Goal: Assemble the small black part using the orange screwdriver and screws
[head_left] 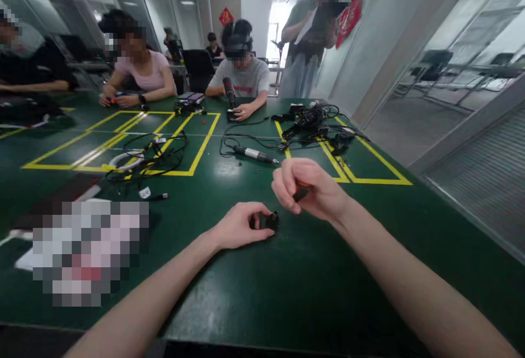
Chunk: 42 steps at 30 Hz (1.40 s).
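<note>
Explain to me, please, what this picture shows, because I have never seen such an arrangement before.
There is no machine here: a person works with two bare hands, and one camera worn on the head looks forward and down. The left hand steadies a small black round part on the dark green table. The right hand, raised nearby, holds an orange-and-dark object, mostly hidden by the fingers. Beyond lie a slim black-and-silver pen-shaped tool and a tangled pile of black cables. Another person in a grey printed shirt sits across the table.
</note>
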Each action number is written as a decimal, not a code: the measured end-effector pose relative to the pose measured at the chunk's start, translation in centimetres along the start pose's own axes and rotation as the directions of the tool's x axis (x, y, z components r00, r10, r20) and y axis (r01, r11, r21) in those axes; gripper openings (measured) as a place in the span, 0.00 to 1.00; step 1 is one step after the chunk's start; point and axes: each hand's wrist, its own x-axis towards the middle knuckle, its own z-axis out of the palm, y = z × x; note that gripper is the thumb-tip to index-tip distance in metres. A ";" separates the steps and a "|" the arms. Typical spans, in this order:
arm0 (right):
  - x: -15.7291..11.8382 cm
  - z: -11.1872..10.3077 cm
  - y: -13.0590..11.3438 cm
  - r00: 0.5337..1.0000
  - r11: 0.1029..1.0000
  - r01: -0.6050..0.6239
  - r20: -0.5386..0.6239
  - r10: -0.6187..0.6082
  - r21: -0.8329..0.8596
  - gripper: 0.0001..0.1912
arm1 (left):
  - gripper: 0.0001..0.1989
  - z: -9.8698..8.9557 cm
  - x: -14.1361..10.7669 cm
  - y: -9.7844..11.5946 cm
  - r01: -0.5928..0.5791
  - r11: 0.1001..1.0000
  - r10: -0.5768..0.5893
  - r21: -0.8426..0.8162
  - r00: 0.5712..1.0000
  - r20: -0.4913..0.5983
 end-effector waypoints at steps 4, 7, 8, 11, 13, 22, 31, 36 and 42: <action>0.6 -0.6 -1.2 0.998 0.983 -0.030 -0.062 0.019 -0.180 0.27 | 0.14 -0.1 0.1 -0.1 0.013 1.000 -0.013 -0.010 1.000 0.005; 0.5 -0.9 -1.8 0.995 0.935 -0.023 -0.097 -0.012 -0.354 0.31 | 0.14 -0.1 0.0 0.0 0.008 1.000 -0.008 -0.002 1.000 -0.010; 0.4 -0.9 -2.0 0.996 0.903 -0.033 -0.089 -0.006 -0.427 0.32 | 0.14 -0.1 0.0 0.0 0.013 1.000 -0.013 -0.002 1.000 -0.004; 0.0 -0.5 -3.1 0.992 0.720 -0.124 -0.063 0.111 -0.682 0.29 | 0.14 -0.1 -0.1 0.1 0.050 0.999 -0.050 0.003 0.999 0.001; -0.2 -0.2 -3.8 0.989 0.581 -0.143 -0.099 0.106 -0.801 0.24 | 0.14 -0.1 -0.2 0.1 0.057 0.998 -0.057 0.002 0.998 -0.001; -0.7 0.7 -5.1 0.957 0.118 -0.273 -0.258 0.132 -0.955 0.09 | 0.12 0.2 -0.3 -0.1 0.085 0.996 -0.085 0.017 0.996 -0.026; -0.8 1.6 -5.4 0.969 0.004 -0.235 -0.234 0.083 -0.972 0.18 | 0.13 0.1 -0.3 -0.1 0.071 0.997 -0.070 0.027 0.997 -0.021; -0.9 1.6 -5.4 0.974 0.064 -0.217 -0.211 0.086 -0.974 0.03 | 0.12 0.1 -0.3 -0.1 0.062 0.997 -0.061 0.036 0.998 -0.020; -1.0 1.3 -4.9 0.998 -0.033 -0.055 -0.055 -0.019 -0.998 0.10 | 0.10 -0.1 -0.3 0.2 0.078 0.996 -0.077 0.045 0.997 -0.013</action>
